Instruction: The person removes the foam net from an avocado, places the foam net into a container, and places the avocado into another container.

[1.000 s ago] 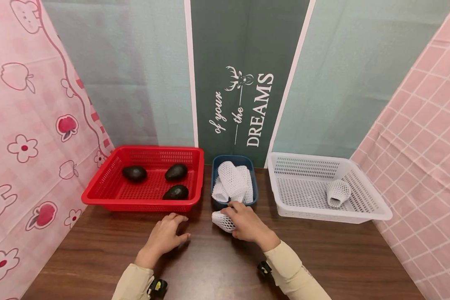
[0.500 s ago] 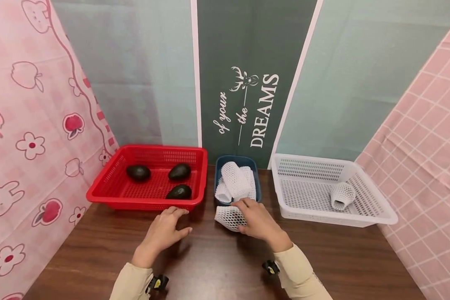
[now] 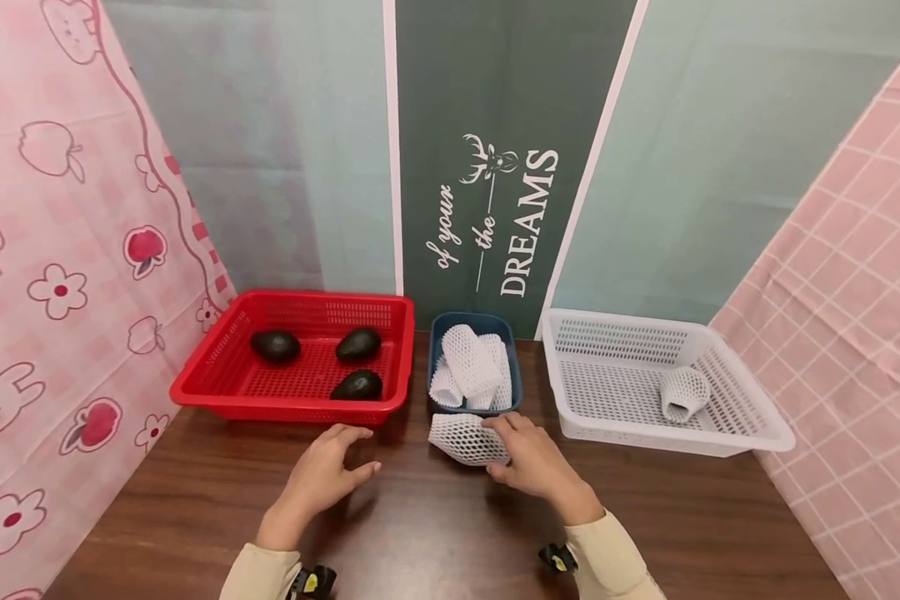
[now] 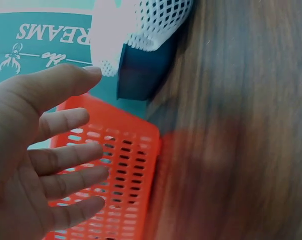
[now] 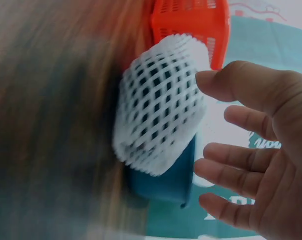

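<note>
In the head view, an avocado in a white foam net sleeve [image 3: 468, 439] lies on the table in front of a small blue bin [image 3: 513, 400]. My right hand [image 3: 536, 458] is at its right end, thumb and fingers spread; the right wrist view shows dark skin through the mesh of the sleeved avocado [image 5: 158, 102] and the fingers not wrapped round it. Whether a fingertip touches it I cannot tell. My left hand [image 3: 322, 473] hovers before the red basket [image 3: 292, 406], fingers parted, holding nothing, as the left wrist view also shows for the left hand [image 4: 50, 155].
Inside the red basket are three bare avocados, one at the left [image 3: 275, 346]. Several white foam net sleeves [image 3: 471, 358] fill the blue bin. On the right, a white basket [image 3: 645, 433] holds one more sleeved piece [image 3: 685, 392]. Patterned cloths hang around the wooden table [image 3: 435, 533].
The right hand has loosened from the sleeved avocado and drawn back to the right, leaving it on the table before the blue bin. The left hand has barely moved.
</note>
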Demonstrator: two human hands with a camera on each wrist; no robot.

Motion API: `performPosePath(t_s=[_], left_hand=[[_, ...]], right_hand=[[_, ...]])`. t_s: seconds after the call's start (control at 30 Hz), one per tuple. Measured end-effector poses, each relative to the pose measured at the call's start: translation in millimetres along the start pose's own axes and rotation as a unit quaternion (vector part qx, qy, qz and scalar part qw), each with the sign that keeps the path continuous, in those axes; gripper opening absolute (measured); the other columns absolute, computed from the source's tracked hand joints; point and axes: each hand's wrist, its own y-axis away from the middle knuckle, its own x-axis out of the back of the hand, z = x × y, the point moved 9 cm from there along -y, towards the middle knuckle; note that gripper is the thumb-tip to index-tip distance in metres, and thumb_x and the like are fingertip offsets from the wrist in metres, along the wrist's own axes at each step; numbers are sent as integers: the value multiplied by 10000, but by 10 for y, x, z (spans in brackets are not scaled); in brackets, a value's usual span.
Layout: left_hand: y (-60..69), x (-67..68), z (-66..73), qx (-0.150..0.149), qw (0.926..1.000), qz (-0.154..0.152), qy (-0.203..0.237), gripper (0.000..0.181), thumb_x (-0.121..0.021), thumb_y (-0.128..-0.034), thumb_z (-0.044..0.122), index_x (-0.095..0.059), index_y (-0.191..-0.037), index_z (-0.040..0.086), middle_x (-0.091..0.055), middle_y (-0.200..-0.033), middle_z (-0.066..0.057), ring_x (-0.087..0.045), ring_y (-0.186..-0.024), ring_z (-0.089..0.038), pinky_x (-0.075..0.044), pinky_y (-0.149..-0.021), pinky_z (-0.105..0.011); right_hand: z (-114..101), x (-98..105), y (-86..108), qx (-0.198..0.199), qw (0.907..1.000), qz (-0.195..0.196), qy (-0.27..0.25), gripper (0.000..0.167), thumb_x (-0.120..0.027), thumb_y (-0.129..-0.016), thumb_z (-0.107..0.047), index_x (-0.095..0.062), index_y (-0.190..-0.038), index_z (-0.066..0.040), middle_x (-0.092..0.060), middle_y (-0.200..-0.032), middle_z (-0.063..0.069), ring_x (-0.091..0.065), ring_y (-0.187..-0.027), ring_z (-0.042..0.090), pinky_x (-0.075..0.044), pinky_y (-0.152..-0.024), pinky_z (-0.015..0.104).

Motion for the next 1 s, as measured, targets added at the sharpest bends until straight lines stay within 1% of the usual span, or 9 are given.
performPosePath(t_s=[0.1, 0.2, 0.3, 0.37, 0.57, 0.67, 0.77, 0.9, 1.0], left_hand=[[-2, -58, 47, -136, 9995, 90, 288, 371, -800, -706, 193, -670, -1033, 74, -614, -1003, -19, -586, -951, -210, -461, -819, -406], [-21, -129, 94, -274, 9975, 287, 587, 348, -802, -705, 167, -675, -1015, 74, -618, -991, -9, -592, -952, -203, -461, -820, -397], [-60, -190, 155, -422, 9935, 501, 927, 312, -790, -711, 132, -675, -996, 79, -619, -964, -16, -598, -924, -220, -465, -801, -388], [-90, -237, 179, -440, 9902, 583, 1188, 274, -769, -727, 100, -677, -984, 78, -618, -937, -30, -601, -873, -226, -477, -757, -367], [-206, -426, 207, -250, 9800, 507, 1906, 188, -669, -795, -2, -675, -974, 54, -632, -907, -58, -615, -814, -180, -510, -675, -308], [-258, -495, 219, -227, 9780, 504, 2011, 180, -639, -811, -18, -667, -985, 18, -643, -928, -70, -620, -829, -188, -514, -681, -308], [-304, -550, 191, -80, 9760, 499, 2118, 170, -629, -819, -11, -668, -982, 17, -656, -924, -54, -624, -828, -192, -512, -688, -302], [-364, -642, 126, 222, 9728, 407, 2269, 156, -638, -827, 17, -677, -975, 44, -668, -906, -39, -632, -817, -192, -505, -718, -314], [-396, -688, 115, 296, 9738, 446, 2208, 145, -632, -832, 19, -688, -958, 60, -675, -911, -35, -623, -800, -185, -491, -715, -314]], right_hand=[[92, -36, 67, -412, 9990, -71, -147, 525, -770, -711, -188, -572, -1177, -52, -562, -1072, 94, -553, -974, 274, -432, -780, 489], [161, -63, 117, -733, 9968, -75, -298, 524, -777, -714, -181, -574, -1175, -38, -564, -1057, 99, -556, -962, 274, -445, -784, 468], [205, -74, 146, -951, 9943, 69, -470, 525, -788, -708, -155, -571, -1164, -12, -569, -1039, 106, -564, -933, 261, -460, -774, 439], [225, -78, 154, -1063, 9923, 218, -599, 521, -790, -705, -135, -570, -1157, 2, -573, -1041, 116, -569, -915, 255, -464, -765, 428], [308, -109, 174, -1512, 9821, 555, -974, 503, -796, -690, -100, -578, -1128, 19, -593, -1024, 139, -568, -867, 253, -462, -731, 425], [363, -119, 168, -1794, 9740, 661, -1212, 476, -796, -687, -89, -586, -1100, 17, -603, -959, 118, -560, -800, 226, -455, -689, 393], [413, -127, 156, -2083, 9628, 743, -1552, 451, -782, -697, -77, -589, -1093, 21, -611, -912, 103, -570, -754, 201, -461, -658, 358], [458, -164, 163, -2453, 9512, 669, -1750, 455, -774, -705, -95, -586, -1104, 20, -620, -891, 91, -584, -759, 206, -464, -660, 353], [480, -227, 179, -2637, 9485, 449, -1700, 502, -783, -698, -129, -569, -1126, 25, -621, -897, 84, -576, -783, 224, -455, -677, 378]])
